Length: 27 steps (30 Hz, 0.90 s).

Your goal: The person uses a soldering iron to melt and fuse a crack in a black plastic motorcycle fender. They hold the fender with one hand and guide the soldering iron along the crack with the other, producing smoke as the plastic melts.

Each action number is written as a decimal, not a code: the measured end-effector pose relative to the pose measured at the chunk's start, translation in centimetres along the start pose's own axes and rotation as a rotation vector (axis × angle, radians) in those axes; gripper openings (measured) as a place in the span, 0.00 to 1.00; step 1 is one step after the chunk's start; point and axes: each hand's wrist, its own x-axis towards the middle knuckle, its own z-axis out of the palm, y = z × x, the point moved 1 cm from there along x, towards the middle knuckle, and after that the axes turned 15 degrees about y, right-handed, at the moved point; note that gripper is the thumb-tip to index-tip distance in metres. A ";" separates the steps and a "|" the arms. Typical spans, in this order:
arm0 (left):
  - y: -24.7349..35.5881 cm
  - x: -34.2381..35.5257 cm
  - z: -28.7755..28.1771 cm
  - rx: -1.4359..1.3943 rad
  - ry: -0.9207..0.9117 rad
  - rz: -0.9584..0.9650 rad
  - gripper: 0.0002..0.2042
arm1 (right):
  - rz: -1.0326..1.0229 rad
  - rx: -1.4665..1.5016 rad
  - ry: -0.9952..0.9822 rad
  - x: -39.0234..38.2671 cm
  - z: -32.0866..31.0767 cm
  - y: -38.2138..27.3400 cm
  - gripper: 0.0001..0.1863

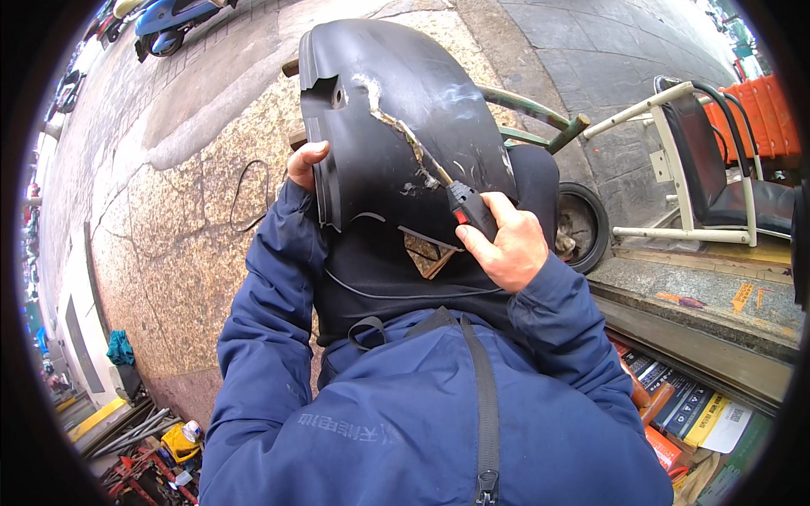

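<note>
A large curved black plastic panel [447,93] rests across my lap. A jagged, pale, melted-looking seam [396,124] runs down its face. My left hand [305,165] grips the panel's left edge with the thumb on the outside; its other fingers are hidden behind the edge. In my right hand [516,242] is a soldering iron [470,207] with a black handle and a red switch. Its metal rod slants up and left, and the tip meets the lower part of the seam. Thin smoke hangs over the panel to the right of the seam.
A green tubular frame [527,108] stands behind the panel. To the right are a tyre [601,221], a metal-framed black chair [734,202] and an orange crate [766,114]. Boxes [688,405] lie at lower right, tools [139,472] at lower left. A blue scooter [173,18] is parked far left.
</note>
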 end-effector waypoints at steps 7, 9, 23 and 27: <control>0.0 0.4 -2.1 0.026 -0.035 0.008 0.36 | -0.090 0.001 0.015 0.0 -0.2 -0.1 0.21; 0.2 0.6 -2.4 0.047 -0.062 0.006 0.36 | -0.071 -0.005 -0.004 0.0 -0.3 -0.1 0.21; -0.1 -0.2 0.6 0.038 0.050 0.036 0.28 | -0.064 -0.029 -0.003 0.1 -0.2 -0.3 0.19; -0.1 -0.4 0.5 0.052 0.063 0.048 0.26 | -0.060 -0.026 -0.002 0.1 -0.1 -0.1 0.18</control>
